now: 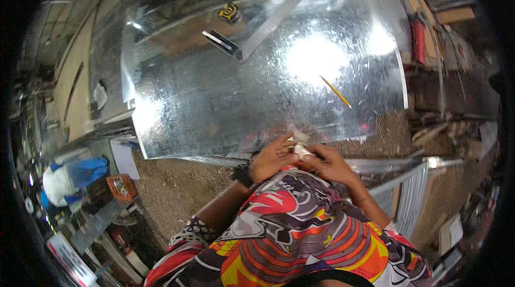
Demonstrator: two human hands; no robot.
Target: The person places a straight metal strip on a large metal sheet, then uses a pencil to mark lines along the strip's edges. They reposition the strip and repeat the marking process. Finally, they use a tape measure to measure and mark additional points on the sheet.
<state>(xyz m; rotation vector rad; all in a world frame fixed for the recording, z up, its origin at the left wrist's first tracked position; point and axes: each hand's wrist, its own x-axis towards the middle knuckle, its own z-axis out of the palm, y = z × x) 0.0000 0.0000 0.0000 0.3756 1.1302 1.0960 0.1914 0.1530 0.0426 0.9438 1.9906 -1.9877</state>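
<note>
Close to my body, at the near edge of a shiny metal sheet (214, 99), my two hands meet around a small white crumpled piece (301, 149). It could be cloth or paper; blur hides which. My left hand (271, 159) has its fingers against the piece from the left, and a dark band circles that wrist. From the other side, the fingers of my right hand (328, 165) are bent and pinch it. Beyond the hands, a yellow pencil (336, 92) lies on the sheet to the right.
Farther off on the sheet are a black-and-yellow tape measure (229, 13) and an L-shaped pair of metal strips (271, 27). A person (70, 180) in white and blue is at the left, near an orange-brown box (122, 187). Ribbed metal panels (413, 196) lean at the right.
</note>
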